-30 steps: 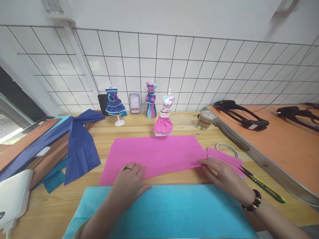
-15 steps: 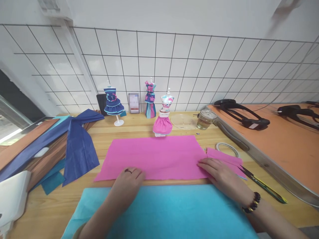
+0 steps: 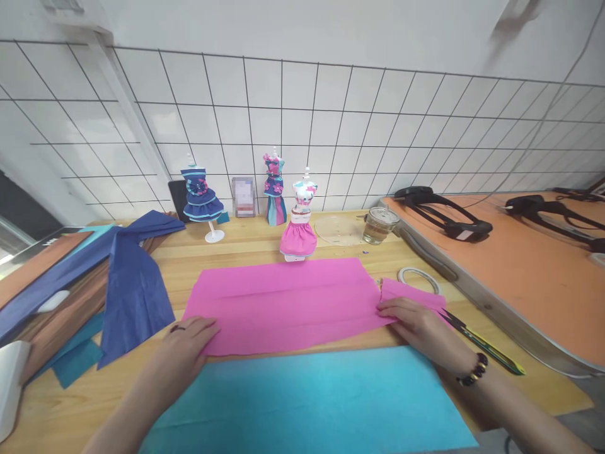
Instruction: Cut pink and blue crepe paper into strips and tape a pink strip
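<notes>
A wide sheet of pink crepe paper (image 3: pixel 288 306) lies on the table, slightly askew. My left hand (image 3: pixel 186 343) grips its lower left corner, fingers on top and thumb hidden. At the right edge, my right hand (image 3: pixel 416 325) has its fingers pressed together on the paper. A smaller pink piece (image 3: pixel 411 292) lies just beyond that hand. Nearer to me, a turquoise sheet (image 3: pixel 312 397) spreads out under my forearms. Right of my right hand lies a pair of yellow and black scissors or a cutter (image 3: pixel 486 347); which one I cannot tell.
Behind the paper stand small dress forms in a pink skirt (image 3: pixel 299 239), a blue dress (image 3: pixel 201 198) and a multicoloured dress (image 3: pixel 275 189). A tape roll (image 3: pixel 420 277) and a glass (image 3: pixel 379 225) are at right. Blue strips (image 3: pixel 135 290) lie at left, black headsets (image 3: pixel 444 214) on an orange surface.
My left hand has moved left to the pink paper's corner. The sheet's left side has come nearer to me, tilting the sheet. My right hand stays at its right edge.
</notes>
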Motion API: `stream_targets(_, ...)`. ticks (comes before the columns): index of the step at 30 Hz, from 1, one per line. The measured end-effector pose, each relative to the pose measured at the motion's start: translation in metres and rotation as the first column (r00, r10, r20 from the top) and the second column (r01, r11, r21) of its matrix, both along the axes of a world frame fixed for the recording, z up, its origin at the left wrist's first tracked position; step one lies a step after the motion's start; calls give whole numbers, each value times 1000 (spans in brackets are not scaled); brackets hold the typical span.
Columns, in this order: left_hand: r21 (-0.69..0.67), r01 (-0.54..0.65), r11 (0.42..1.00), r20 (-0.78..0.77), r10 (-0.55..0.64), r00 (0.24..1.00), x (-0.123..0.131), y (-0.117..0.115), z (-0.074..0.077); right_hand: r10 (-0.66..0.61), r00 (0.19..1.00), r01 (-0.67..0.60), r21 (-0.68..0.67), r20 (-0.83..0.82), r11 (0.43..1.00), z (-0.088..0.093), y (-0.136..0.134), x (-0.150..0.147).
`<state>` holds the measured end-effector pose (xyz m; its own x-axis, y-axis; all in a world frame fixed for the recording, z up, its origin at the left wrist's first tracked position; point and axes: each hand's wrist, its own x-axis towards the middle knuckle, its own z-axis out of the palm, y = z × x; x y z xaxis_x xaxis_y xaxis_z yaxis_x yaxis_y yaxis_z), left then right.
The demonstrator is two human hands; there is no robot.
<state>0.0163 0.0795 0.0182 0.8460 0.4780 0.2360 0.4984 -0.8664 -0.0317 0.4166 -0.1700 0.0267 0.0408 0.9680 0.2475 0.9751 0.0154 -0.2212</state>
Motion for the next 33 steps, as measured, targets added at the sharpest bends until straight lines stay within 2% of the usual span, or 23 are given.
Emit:
stream_targets(5, -27, -49, 998, 47, 50, 998, -17, 12, -4, -62, 995, 59, -39, -83, 997, 2, 1, 8)
stream_targets(11, 52, 0, 999, 132, -7, 991, -21, 17, -14, -215, 974, 217, -25, 69, 976, -4, -10, 28)
stream_targets(15, 36, -1, 999, 160, -5, 987, -23, 20, -20, -266, 949, 270, -1, 167, 963, -6, -19, 34)
stream_targets(17, 25, -9, 1000, 172, 5, 985, -24, 21, -23, -326, 934, 324, 34, 146, 945, -6, -21, 36)
stream_targets(20, 16, -17, 1000, 174, 14, 985, -26, 22, -26, -440, 898, 441, 66, -21, 895, -1, -24, 43)
stream_targets(22, 8, -18, 1000, 171, 17, 985, -27, 23, -27, -501, 840, 526, 84, -208, 847, 5, -26, 49)
stream_targets(24, -2, -22, 1000, 171, 22, 985, -27, 24, -28, -520, 736, 607, 83, -434, 791, 13, -29, 55)
stream_targets(28, 2, -35, 999, 165, 35, 986, -29, 26, -31, -402, 421, 739, 50, -813, 672, 22, -36, 70)
stream_targets(30, 20, -27, 999, 169, 23, 985, -29, 26, -33, -321, 284, 801, 40, -903, 597, 24, -39, 76)
stream_targets(31, 33, -20, 999, 175, 14, 984, -29, 26, -33, -295, 244, 830, 42, -924, 556, 25, -41, 79)
stream_targets(33, 54, -4, 999, 180, -5, 984, -29, 27, -33, -267, 218, 880, 70, -939, 469, 27, -44, 83)
